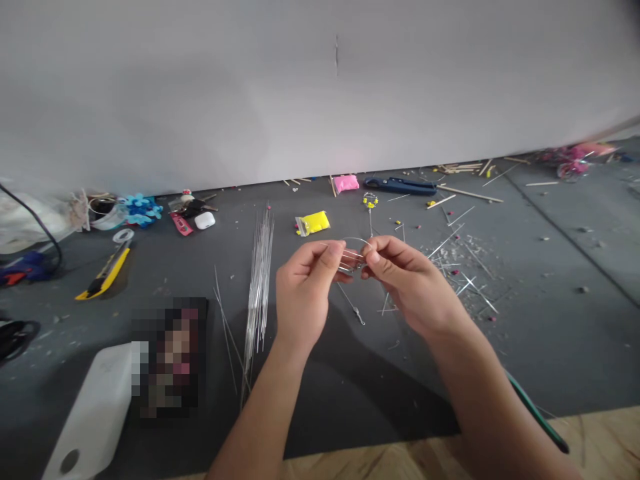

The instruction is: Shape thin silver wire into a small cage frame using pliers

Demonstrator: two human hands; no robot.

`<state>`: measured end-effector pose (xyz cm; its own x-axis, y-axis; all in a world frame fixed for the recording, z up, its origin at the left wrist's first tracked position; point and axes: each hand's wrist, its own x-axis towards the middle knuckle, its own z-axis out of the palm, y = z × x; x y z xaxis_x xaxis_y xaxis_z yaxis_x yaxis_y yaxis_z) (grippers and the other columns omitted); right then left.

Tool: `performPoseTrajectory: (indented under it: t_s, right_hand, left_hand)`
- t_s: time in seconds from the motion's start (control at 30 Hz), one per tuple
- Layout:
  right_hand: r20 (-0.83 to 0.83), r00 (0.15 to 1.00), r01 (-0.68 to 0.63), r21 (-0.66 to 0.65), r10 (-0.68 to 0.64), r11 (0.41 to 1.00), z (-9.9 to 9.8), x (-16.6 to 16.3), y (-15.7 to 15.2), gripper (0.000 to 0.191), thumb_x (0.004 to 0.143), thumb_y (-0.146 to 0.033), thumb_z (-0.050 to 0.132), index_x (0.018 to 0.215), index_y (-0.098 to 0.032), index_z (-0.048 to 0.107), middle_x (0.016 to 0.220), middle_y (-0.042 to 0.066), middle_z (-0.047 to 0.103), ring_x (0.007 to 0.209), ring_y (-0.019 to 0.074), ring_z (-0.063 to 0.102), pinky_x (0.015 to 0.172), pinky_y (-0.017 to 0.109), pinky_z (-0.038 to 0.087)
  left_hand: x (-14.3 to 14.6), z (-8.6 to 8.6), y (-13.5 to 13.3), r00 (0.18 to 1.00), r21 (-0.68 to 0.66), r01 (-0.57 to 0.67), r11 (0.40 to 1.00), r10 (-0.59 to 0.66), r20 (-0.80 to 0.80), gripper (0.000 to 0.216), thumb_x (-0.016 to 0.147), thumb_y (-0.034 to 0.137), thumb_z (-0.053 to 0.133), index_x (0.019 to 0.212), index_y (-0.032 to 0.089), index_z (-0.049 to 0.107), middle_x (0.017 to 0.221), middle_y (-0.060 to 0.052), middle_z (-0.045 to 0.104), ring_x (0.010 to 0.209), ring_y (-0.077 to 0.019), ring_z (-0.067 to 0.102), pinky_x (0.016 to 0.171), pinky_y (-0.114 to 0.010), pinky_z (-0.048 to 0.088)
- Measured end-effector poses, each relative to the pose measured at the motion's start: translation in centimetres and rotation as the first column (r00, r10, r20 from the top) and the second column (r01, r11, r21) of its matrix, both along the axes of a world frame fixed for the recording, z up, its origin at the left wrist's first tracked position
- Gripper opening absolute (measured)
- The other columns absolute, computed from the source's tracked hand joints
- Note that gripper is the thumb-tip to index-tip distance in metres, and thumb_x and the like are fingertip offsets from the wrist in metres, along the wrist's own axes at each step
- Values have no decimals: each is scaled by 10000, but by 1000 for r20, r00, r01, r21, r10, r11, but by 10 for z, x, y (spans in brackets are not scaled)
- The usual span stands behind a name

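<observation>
Thin silver wire [358, 240], bent into a curve, spans the gap between my two hands above the dark mat. My left hand [304, 290] pinches one side of it with thumb and fingers. On the other side my right hand [410, 285] grips it between thumb and forefinger. Fingers hide much of the wire's shape. Just below hangs or lies a twisted wire end with a small loop [358, 315]; I cannot tell whether it joins the held piece. Behind my right hand is a wire stem topped by a ring of yellow beads [371, 200].
A bundle of straight wires [260, 280] lies left of my hands. Cut wire pieces [470, 283] scatter to the right. Beyond are a yellow bead packet [314, 223], a pink packet [346, 184] and a dark blue tool [405, 187]. A yellow utility knife [113, 270] sits left.
</observation>
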<state>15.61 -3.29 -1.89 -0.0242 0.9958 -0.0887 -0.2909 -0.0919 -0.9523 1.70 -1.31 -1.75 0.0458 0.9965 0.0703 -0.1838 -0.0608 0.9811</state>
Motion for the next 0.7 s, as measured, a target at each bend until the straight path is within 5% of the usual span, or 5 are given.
performPoseTrajectory:
  t_s: [0.13, 0.4, 0.5, 0.7]
  right_hand:
    - [85, 994, 67, -19, -65, 998, 0, -1, 1, 91, 835, -313, 636, 788, -234, 632, 768, -21, 541, 720, 134, 478, 690, 285, 382]
    - [83, 997, 17, -139, -6, 990, -5, -1, 6, 143, 823, -315, 628, 720, -217, 633, 708, -18, 567, 683, 126, 508, 652, 288, 401]
    - [17, 999, -43, -154, 46, 987, -5, 1, 6, 170, 819, -308, 626, 689, -200, 643, 665, -12, 579, 638, 119, 520, 615, 284, 420]
    - [-34, 998, -58, -215, 52, 975, -6, 3, 8, 77, 787, -234, 638, 748, -180, 677, 644, -6, 619, 624, 115, 578, 609, 273, 479]
  left_hand:
    - [2, 1, -7, 952, 280, -106, 954, 179, -249, 115, 859, 291, 632, 891, 208, 704, 816, -22, 757, 701, -143, 704, 629, -260, 588]
    - [2, -6, -10, 778, 679, 28, 733, 411, -475, 178, 864, 130, 591, 994, 221, 672, 923, -16, 761, 827, -143, 714, 744, -269, 579]
    - [1, -10, -8, 744, 750, 76, 657, 464, -481, 190, 848, 96, 599, 988, 205, 667, 923, -26, 760, 855, -144, 711, 768, -262, 575]
    - [2, -14, -5, 718, 777, 92, 622, 500, -485, 162, 842, 86, 608, 975, 157, 667, 913, -52, 756, 848, -141, 712, 776, -242, 571]
